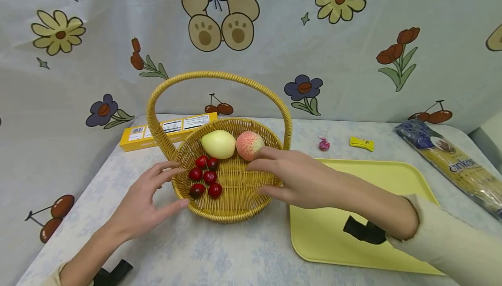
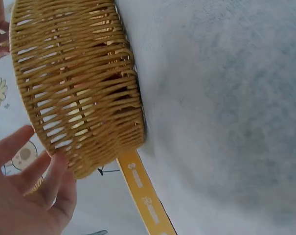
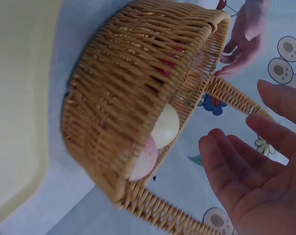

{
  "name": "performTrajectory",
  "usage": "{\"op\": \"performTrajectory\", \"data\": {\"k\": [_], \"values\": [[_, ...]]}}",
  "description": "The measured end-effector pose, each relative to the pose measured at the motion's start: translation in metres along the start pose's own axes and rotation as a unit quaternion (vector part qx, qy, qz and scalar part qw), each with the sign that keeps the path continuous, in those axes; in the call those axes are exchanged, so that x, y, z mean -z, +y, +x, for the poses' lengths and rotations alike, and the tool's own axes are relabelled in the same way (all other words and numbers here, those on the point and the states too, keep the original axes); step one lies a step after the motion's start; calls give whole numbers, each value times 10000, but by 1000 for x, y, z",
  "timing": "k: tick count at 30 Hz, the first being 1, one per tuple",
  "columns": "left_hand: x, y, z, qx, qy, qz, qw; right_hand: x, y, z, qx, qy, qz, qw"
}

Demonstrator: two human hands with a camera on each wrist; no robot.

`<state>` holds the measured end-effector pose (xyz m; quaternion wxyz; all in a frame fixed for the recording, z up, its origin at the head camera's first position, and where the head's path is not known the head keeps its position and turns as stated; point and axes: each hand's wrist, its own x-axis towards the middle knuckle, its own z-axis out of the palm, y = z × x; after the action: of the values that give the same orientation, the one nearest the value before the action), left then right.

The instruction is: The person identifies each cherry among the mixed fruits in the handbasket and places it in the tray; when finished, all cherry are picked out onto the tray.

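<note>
I see a golden woven basket (image 1: 235,181) standing upright, its arched handle (image 1: 221,75) raised. Inside, I make out six red cherries (image 1: 209,177) grouped left, a pale yellow fruit (image 1: 218,144) beyond them, and a speckled pink peach (image 1: 247,144) to that fruit's right.

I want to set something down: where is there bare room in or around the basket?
Bare: tabletop in front of the basket, left of the yellow tray; the tray's visible surface, below the right forearm; the basket's floor right of the cherries, near the right grip. Crowded: the basket's back, with pale fruit and peach, and its left, with cherries.
</note>
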<state>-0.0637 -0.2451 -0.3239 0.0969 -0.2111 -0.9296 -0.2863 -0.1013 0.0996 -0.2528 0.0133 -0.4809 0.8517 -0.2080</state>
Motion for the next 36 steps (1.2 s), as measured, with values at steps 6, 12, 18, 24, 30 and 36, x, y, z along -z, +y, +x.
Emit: {"op": "performTrajectory", "data": {"k": [6,12,18,24,30,36], "values": [[-1,-8,-7,324,-483,-178,9981,-9,-5,36,108,-599,164,9980],[-5,-8,-3,193,-201,-190,9994,-19,-8,61,132,-1162,64,9931],[-11,0,-1,344,-49,-190,9992,-21,-9,82,-9,-1745,51,9846],[-15,9,1,636,-129,-195,9977,-26,-2,100,-124,-2248,92,9743],[-17,10,1,850,-166,-168,9961,-37,8,113,-320,-2824,241,9585],[-18,9,1,955,-138,-217,9951,-47,13,116,-419,-3087,500,9489]]}}
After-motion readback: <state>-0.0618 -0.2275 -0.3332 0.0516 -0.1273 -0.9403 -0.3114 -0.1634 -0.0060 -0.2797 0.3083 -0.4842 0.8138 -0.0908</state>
